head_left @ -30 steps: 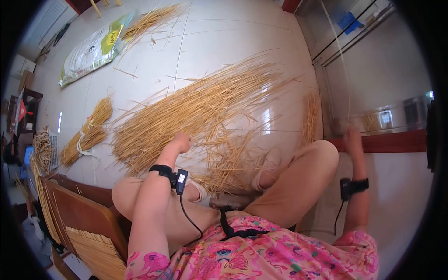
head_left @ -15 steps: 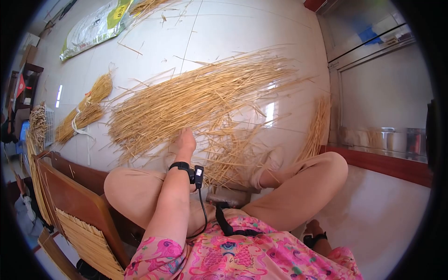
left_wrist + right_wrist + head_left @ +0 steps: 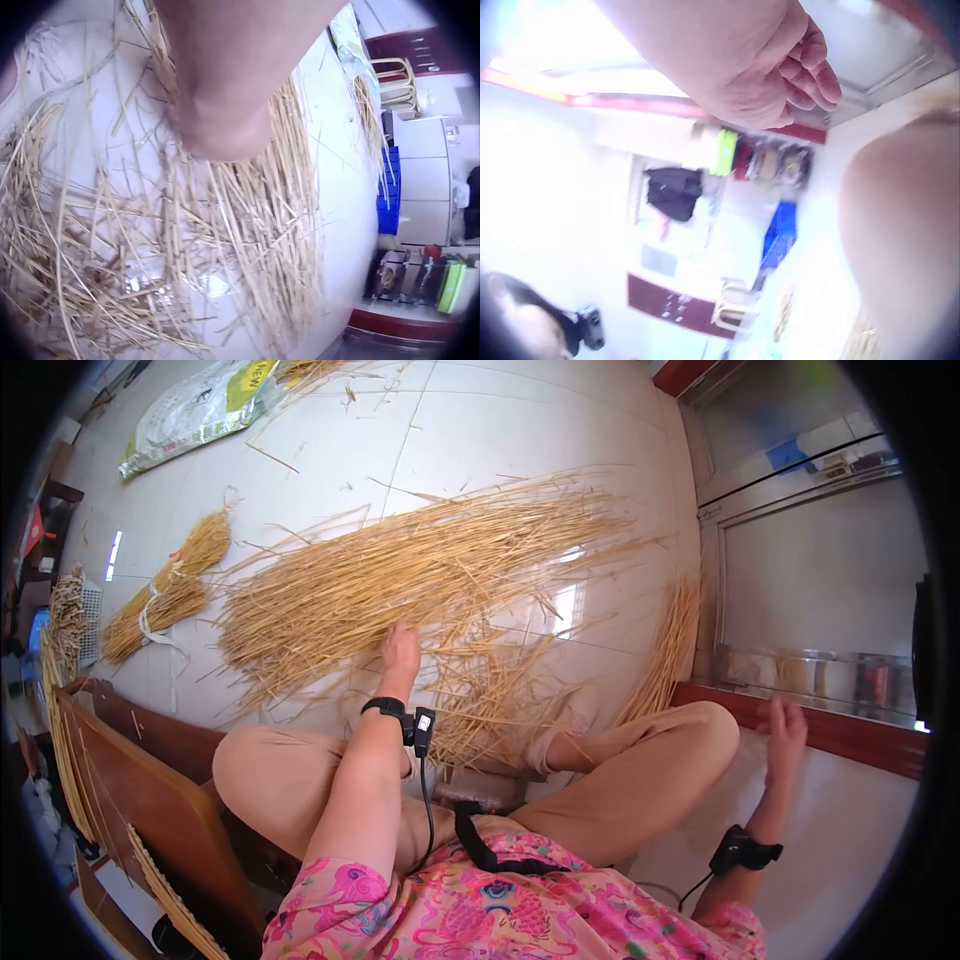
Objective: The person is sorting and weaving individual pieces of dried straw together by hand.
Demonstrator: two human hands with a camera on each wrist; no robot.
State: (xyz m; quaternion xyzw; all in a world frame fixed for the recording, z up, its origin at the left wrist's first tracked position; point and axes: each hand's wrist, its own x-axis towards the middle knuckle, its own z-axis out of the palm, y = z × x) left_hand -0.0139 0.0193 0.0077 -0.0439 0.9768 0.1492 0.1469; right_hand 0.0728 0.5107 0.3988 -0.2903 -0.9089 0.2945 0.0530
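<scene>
A large spread of straw stalks [image 3: 400, 565] lies across the floor in front of the person. My left hand [image 3: 402, 648] is at its near edge, fingertips right at the stalks. In the left wrist view the back of the left hand [image 3: 225, 127] hides its fingers, with straw [image 3: 285, 225] running out beneath; I cannot tell whether they grip any. My right hand [image 3: 786, 732] is raised off to the right, beyond the knee. Its fingers are loosely bent and hold nothing, as the right wrist view also shows of the right hand [image 3: 780, 67].
A thinner row of straw [image 3: 672, 645] lies by the glass-fronted cabinet [image 3: 815, 580]. At left are a tied straw bundle [image 3: 172, 592] and a wooden chair [image 3: 150, 780]. Farther back lies a printed sack [image 3: 200, 420]. Short loose stalks [image 3: 490, 700] lie between the feet.
A long stalk was at the right hand a second ago and is gone from it. That hand dropped beside the knee, then rose again. The left hand has stayed by the straw.
</scene>
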